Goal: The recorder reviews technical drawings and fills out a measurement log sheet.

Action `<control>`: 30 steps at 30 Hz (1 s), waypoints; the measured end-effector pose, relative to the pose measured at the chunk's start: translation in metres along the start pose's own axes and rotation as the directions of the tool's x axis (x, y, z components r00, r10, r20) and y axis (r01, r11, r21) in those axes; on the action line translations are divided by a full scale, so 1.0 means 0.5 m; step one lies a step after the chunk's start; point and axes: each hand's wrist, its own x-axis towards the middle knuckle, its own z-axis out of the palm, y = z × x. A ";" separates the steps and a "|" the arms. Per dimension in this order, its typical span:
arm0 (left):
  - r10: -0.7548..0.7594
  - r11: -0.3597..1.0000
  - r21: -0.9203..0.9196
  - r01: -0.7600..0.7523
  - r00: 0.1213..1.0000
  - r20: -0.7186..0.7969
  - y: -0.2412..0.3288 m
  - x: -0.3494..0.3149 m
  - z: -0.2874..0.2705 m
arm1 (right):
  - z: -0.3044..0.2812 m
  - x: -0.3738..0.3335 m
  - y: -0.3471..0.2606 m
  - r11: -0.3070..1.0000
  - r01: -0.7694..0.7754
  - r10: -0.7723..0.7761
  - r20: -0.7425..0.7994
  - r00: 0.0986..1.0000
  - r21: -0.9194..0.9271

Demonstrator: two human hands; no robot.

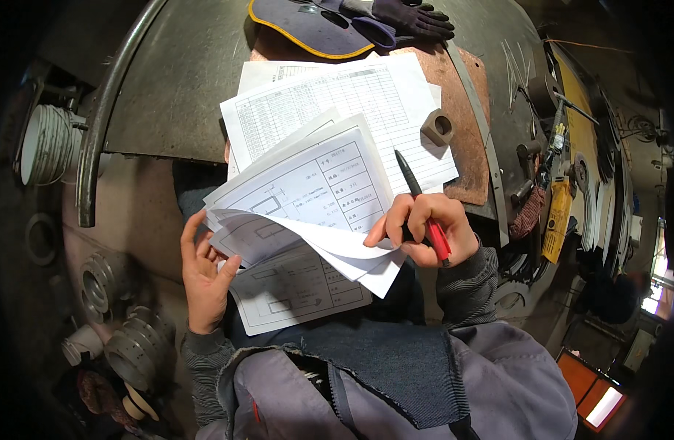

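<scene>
With right hand [448, 226], gripped red-and-black pen [409, 174], pinched curled edge of white printed drawing sheets [307, 202] over dark-trousered lap [403, 295]; with left hand [207, 284], clasped left side; apparently mid-leafing, next called for parting pages

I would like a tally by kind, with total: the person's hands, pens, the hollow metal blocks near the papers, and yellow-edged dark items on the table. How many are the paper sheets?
Hands: 2 (left hand, right hand)
Pen: 1
Hollow metal block: 1
Yellow-edged dark item: 1
Total: 5, without paper sheets, which overlap too much to count.
</scene>
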 end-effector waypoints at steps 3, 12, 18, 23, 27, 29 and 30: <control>-0.028 0.998 0.049 0.026 0.999 0.028 -0.015 -0.005 -0.022 | 0.002 -0.003 -0.009 1.000 -0.031 0.031 -0.030 0.999 0.008; -0.038 0.993 0.117 0.030 0.997 0.068 -0.013 -0.007 -0.033 | 0.011 0.021 -0.009 0.978 -0.035 0.020 -0.074 0.997 -0.205; 0.002 0.989 0.143 -0.024 0.989 0.151 -0.032 -0.002 -0.051 | -0.003 0.019 0.015 0.743 0.090 -0.148 -0.032 0.988 -0.664; 0.005 0.996 0.091 -0.010 0.998 0.055 -0.029 -0.004 -0.036 | 0.001 0.032 0.011 0.729 0.213 -0.232 0.058 0.971 -0.651; -0.011 0.999 0.043 0.010 1.000 0.028 -0.014 -0.001 -0.024 | 0.003 0.030 0.001 0.845 0.215 -0.186 0.108 0.977 -0.489; 0.015 0.992 0.122 -0.028 0.994 0.107 -0.029 -0.002 -0.043 | -0.002 0.027 0.004 0.878 0.187 -0.150 0.118 0.982 -0.440; 0.035 0.978 0.197 -0.073 0.982 0.187 -0.028 -0.001 -0.045 | -0.002 0.025 0.004 0.878 0.187 -0.150 0.118 0.982 -0.440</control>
